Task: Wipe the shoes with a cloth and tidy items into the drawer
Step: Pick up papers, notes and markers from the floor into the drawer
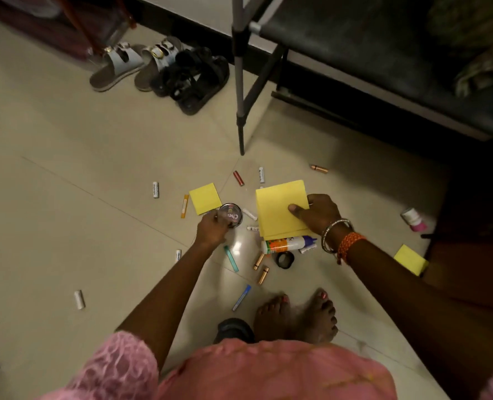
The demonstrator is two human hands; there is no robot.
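Tidying step in hand; the wiping is not under way. Your right hand (319,216) grips a stack of yellow sticky notes (281,209), thumb on top, held above the floor (80,168). Your left hand (212,228) closes round a round polish tin (231,215) beside a smaller yellow pad (205,198). Small tubes, batteries and a glue bottle (287,245) lie scattered around. The shoes (164,67) sit well apart, near the wall. No cloth or drawer in view. Next move, by judgement: lift the tin, carry both loads to the drawer, then return for the loose pieces.
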